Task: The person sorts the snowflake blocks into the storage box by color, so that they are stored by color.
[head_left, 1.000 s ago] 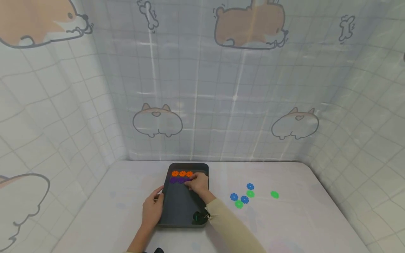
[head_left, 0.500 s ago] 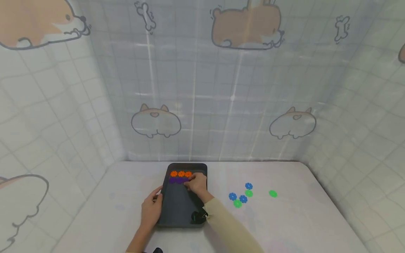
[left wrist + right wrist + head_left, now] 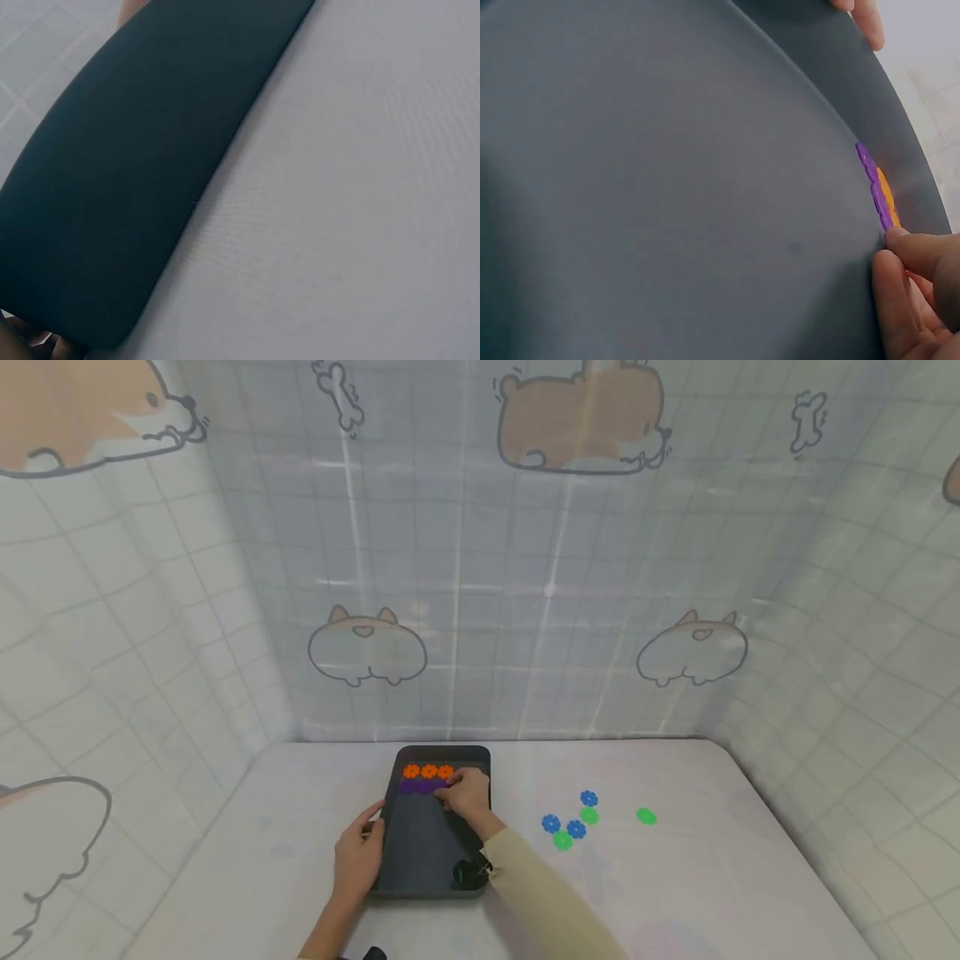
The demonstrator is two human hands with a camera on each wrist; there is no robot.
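Note:
A dark grey rectangular tray lies lengthwise on the white table. My left hand holds its left rim; the left wrist view shows mostly the tray's outer side. Inside, at the far end, runs a row of orange flower-shaped discs. Just nearer sits a row of purple flower-shaped discs. My right hand reaches in over the right rim and pinches the purple disc at the row's right end, its thumb and fingertips partly covering it. In the right wrist view, the purple row lies beside the orange one.
Right of the tray, several blue flower-shaped discs and green ones lie loosely on the table. One green disc is farther right. A tiled-pattern curtain with cartoon dogs surrounds the table's back and sides.
The view shifts slightly. Both hands keep nearly the same place, the right at the purple row's end and the left on the tray's rim.

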